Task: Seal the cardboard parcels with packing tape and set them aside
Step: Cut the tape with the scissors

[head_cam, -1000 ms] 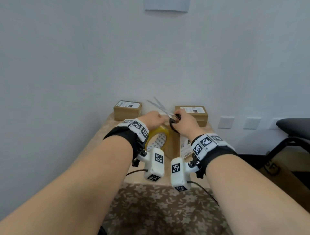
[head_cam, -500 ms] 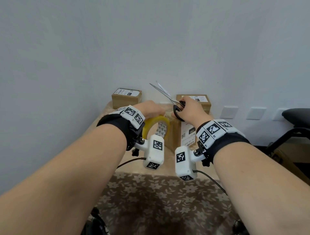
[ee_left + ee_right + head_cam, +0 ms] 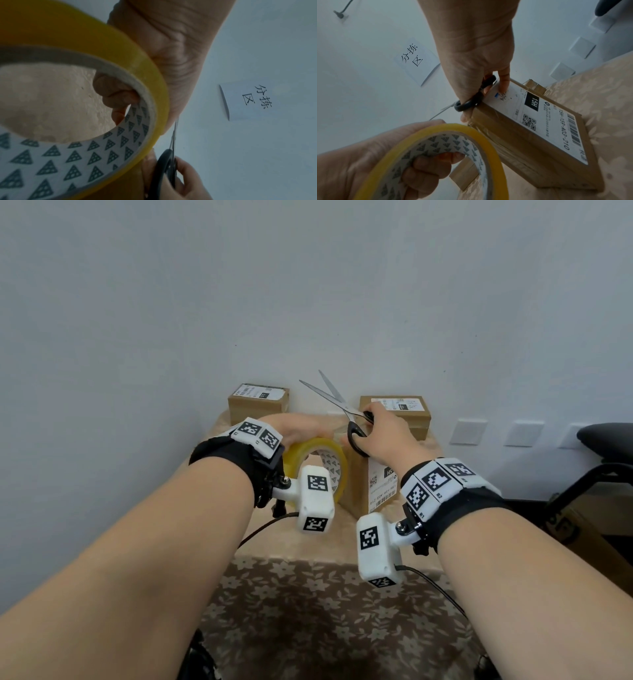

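Observation:
My left hand point(image 3: 298, 429) grips a yellow roll of packing tape point(image 3: 325, 460), fingers curled through its core point(image 3: 118, 97). My right hand point(image 3: 380, 433) holds black-handled scissors point(image 3: 342, 409) with the blades spread apart and pointing up and to the left. Between the hands stands a cardboard parcel point(image 3: 530, 146) on its edge, its white shipping label point(image 3: 542, 121) facing right. Clear tape runs from the roll point(image 3: 450, 135) onto the parcel's narrow side. The right index finger rests on the label's top edge.
Two more labelled cardboard parcels point(image 3: 258, 404) point(image 3: 397, 412) stand against the wall at the back of the beige table point(image 3: 274, 535). A paper sign point(image 3: 416, 59) hangs on the wall. A dark chair point(image 3: 606, 460) and a cardboard box stand to the right.
Both hands have stayed at the parcel with tape and scissors. The scissor blades have swung a little higher and spread wider. The head view has tilted.

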Demonstrator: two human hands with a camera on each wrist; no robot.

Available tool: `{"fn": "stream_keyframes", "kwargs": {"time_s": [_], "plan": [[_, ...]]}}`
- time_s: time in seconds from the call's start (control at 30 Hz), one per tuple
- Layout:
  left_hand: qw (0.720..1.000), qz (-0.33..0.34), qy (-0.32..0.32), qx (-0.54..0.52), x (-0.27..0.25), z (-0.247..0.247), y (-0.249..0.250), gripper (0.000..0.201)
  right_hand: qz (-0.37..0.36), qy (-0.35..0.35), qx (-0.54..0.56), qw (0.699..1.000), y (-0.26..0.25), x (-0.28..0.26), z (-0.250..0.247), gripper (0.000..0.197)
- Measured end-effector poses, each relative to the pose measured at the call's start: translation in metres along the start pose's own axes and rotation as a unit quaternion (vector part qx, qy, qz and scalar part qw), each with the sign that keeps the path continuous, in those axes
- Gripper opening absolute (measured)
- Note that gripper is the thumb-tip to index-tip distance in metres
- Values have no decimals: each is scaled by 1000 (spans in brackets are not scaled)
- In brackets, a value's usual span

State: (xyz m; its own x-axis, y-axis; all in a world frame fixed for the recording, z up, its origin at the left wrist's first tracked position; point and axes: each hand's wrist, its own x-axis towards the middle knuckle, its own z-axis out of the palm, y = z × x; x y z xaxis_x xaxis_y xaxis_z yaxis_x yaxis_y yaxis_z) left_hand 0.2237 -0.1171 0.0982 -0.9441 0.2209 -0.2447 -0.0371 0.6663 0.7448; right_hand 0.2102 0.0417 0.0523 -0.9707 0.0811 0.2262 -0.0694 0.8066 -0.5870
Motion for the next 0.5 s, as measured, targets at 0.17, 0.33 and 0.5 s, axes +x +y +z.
{"fn": "stream_keyframes", "kwargs": {"time_s": [0.17,0.33,0.5], "plan": [[992,56,26,110,7,3,-9,52,10,7,5,1000,3,-1,0,56],[978,120,44,167,4,3,-18,53,26,8,8,1000,3,3,4,56],[945,165,77,272,4,11,-24,51,15,-8,12,1000,3,1,-3,59]]}}
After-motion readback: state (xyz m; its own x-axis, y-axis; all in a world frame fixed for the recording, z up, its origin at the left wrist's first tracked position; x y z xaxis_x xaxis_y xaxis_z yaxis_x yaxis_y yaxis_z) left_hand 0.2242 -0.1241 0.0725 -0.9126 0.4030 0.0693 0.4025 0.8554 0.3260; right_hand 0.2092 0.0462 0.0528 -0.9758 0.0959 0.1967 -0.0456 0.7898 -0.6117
